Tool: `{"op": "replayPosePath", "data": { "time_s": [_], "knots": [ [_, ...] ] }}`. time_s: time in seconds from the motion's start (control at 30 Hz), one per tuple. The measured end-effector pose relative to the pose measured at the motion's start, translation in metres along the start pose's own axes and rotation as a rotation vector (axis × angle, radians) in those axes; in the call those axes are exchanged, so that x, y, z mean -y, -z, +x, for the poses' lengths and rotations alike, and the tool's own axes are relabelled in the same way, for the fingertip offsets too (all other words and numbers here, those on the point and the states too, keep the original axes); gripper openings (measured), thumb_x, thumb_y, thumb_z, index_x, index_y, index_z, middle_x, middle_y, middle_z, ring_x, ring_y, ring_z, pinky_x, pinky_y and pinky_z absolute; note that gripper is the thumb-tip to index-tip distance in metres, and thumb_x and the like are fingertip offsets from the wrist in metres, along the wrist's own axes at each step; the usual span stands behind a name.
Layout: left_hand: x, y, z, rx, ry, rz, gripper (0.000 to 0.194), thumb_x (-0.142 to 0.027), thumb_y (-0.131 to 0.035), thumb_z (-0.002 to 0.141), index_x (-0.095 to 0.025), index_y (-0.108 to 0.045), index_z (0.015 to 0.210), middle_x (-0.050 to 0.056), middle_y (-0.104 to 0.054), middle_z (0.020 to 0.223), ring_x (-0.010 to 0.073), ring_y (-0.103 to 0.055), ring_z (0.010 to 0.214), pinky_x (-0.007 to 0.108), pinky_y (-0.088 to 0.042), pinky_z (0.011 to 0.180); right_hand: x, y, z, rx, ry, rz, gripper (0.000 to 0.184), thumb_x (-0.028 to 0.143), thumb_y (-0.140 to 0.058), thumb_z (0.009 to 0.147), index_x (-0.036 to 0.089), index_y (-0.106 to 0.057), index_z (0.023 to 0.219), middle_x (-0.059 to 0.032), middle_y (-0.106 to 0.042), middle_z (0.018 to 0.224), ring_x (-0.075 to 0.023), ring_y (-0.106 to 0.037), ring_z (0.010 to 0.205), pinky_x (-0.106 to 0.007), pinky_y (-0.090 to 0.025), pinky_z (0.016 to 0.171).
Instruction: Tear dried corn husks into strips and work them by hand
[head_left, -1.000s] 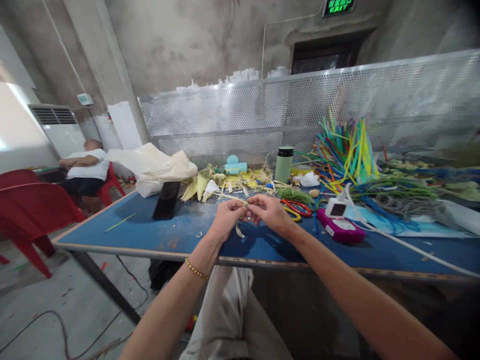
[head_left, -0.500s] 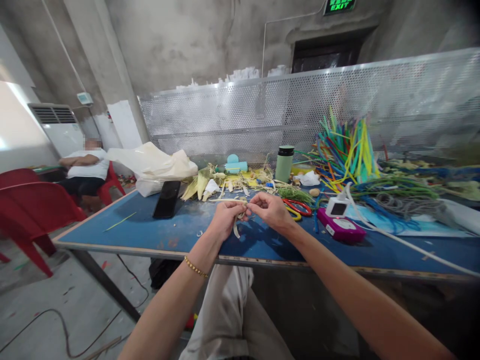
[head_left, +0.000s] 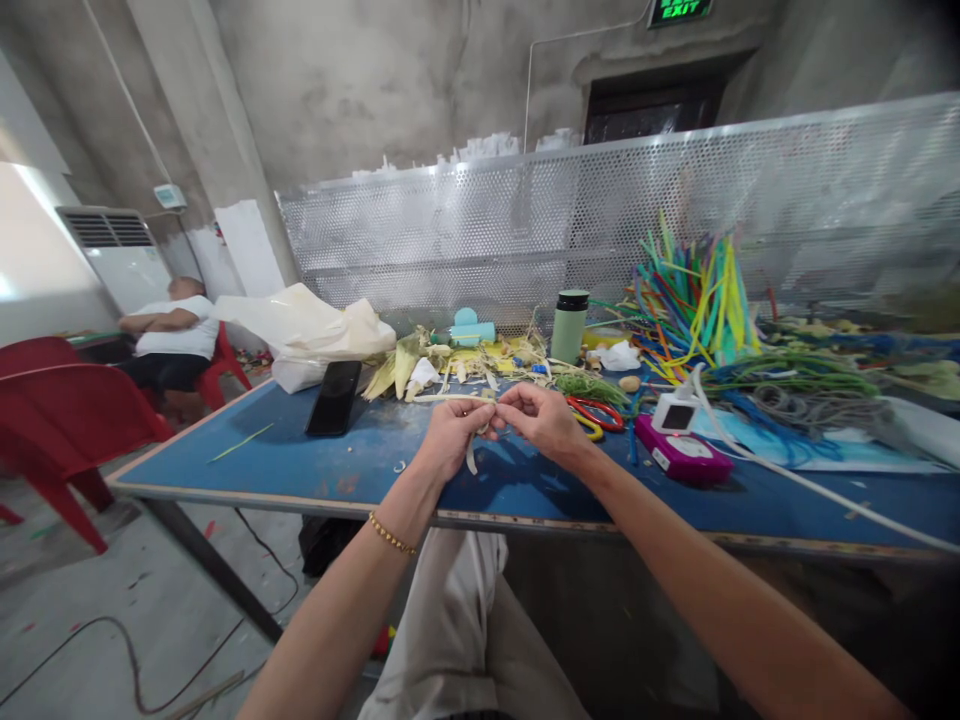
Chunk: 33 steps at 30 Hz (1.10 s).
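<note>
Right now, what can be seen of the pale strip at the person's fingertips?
The pale strip is cream-coloured, narrow, and looks like dried plant fibre. The left hand grips it above the blue table; one length sticks out leftward, nearly level, and a short, slightly curved tail hangs below that hand. The right hand meets the left at the fingertips, hiding the middle, so whether both lengths are one piece cannot be told.

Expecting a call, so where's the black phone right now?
In the head view, the black phone lies on the blue table, left of the left hand, beside the whitish bag.
</note>
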<state>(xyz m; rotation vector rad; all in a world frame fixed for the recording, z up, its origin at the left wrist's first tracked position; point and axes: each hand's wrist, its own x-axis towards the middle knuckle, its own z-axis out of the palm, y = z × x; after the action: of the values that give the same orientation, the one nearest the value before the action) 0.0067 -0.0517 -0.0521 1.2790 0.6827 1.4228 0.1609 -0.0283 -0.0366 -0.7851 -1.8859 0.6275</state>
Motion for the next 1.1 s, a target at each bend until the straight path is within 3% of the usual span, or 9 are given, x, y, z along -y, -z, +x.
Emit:
{"op": "replayPosePath", "data": {
  "time_s": [0.07,0.3,0.47,0.57,0.7,0.77,0.93,1.0,1.1],
  "knots": [
    [0.001,0.001,0.0,-0.023,-0.006,0.001,0.027,-0.036,-0.077,0.063,-0.01,-0.069,0.07,0.007,-0.066,0.064,0.0103,-0.053,0.053,0.025,-0.04,0.055,0.0,0.002,0.0,-0.014,0.007,-0.01,0.02,0.037,-0.061,0.079,0.018,-0.062,0.077,-0.0012,-0.065,0.065,-0.0132,-0.056,0.055,-0.025,-0.045,0.051],
    [0.002,0.001,0.001,-0.059,0.027,0.028,0.027,-0.033,-0.08,0.058,-0.011,-0.07,0.069,0.005,-0.065,0.061,0.0088,-0.048,0.048,0.024,-0.037,0.05,-0.004,0.011,0.004,-0.274,0.054,-0.127,0.022,0.036,-0.058,0.082,0.016,-0.065,0.074,-0.0041,-0.063,0.072,-0.0147,-0.054,0.064,-0.026,-0.043,0.057],
    [0.001,0.001,-0.001,-0.01,0.001,0.127,0.025,-0.036,-0.077,0.062,-0.012,-0.071,0.067,0.005,-0.065,0.062,0.0088,-0.048,0.048,0.024,-0.036,0.05,-0.001,0.011,0.003,-0.246,0.145,-0.239,0.021,0.032,-0.056,0.083,0.017,-0.067,0.075,-0.005,-0.062,0.073,-0.0158,-0.054,0.068,-0.027,-0.042,0.06],
    [-0.001,-0.003,-0.005,0.053,0.011,0.257,0.025,-0.037,-0.077,0.062,-0.013,-0.07,0.063,0.004,-0.063,0.058,0.0084,-0.044,0.047,0.023,-0.032,0.047,0.004,0.011,0.002,-0.144,0.2,-0.257,0.022,0.031,-0.056,0.083,0.017,-0.068,0.072,-0.0063,-0.065,0.079,-0.0174,-0.056,0.077,-0.028,-0.043,0.067],
    [-0.002,-0.006,-0.01,0.109,0.041,0.306,0.023,-0.035,-0.076,0.063,-0.013,-0.07,0.061,0.003,-0.06,0.054,0.0074,-0.039,0.046,0.024,-0.026,0.046,0.005,0.011,0.002,0.04,0.124,-0.206,0.023,0.031,-0.058,0.081,0.017,-0.066,0.066,-0.0031,-0.065,0.07,-0.0153,-0.056,0.07,-0.028,-0.042,0.065],
    [-0.001,-0.005,-0.009,0.104,0.043,0.255,0.022,-0.034,-0.076,0.064,-0.012,-0.07,0.063,0.003,-0.061,0.055,0.0069,-0.039,0.046,0.023,-0.026,0.046,0.002,0.012,0.003,-0.009,0.071,-0.184,0.021,0.032,-0.058,0.081,0.017,-0.067,0.07,-0.0024,-0.065,0.07,-0.015,-0.056,0.067,-0.027,-0.042,0.063],
    [0.001,0.003,0.001,-0.084,0.083,-0.089,0.024,-0.031,-0.08,0.061,-0.012,-0.069,0.072,0.004,-0.065,0.064,0.0077,-0.049,0.05,0.023,-0.038,0.052,0.0,0.013,0.001,-0.318,0.187,-0.338,0.024,0.032,-0.052,0.087,0.016,-0.063,0.073,-0.0059,-0.062,0.075,-0.0166,-0.053,0.071,-0.029,-0.042,0.068],
    [0.001,0.007,0.005,-0.194,0.138,-0.203,0.025,-0.026,-0.081,0.06,-0.013,-0.068,0.076,0.006,-0.069,0.073,0.0109,-0.057,0.056,0.025,-0.044,0.058,0.004,0.01,-0.002,-0.283,0.275,-0.394,0.024,0.032,-0.051,0.089,0.016,-0.062,0.074,-0.006,-0.06,0.075,-0.0164,-0.052,0.071,-0.029,-0.041,0.069],
    [0.001,0.011,0.008,-0.3,0.174,-0.323,0.022,-0.022,-0.079,0.062,-0.014,-0.065,0.077,0.007,-0.071,0.082,0.0164,-0.065,0.068,0.029,-0.049,0.065,0.007,0.004,-0.008,-0.072,0.33,-0.427,0.025,0.031,-0.049,0.091,0.017,-0.065,0.077,-0.0043,-0.061,0.072,-0.0141,-0.051,0.066,-0.026,-0.039,0.066]
  ]
}}
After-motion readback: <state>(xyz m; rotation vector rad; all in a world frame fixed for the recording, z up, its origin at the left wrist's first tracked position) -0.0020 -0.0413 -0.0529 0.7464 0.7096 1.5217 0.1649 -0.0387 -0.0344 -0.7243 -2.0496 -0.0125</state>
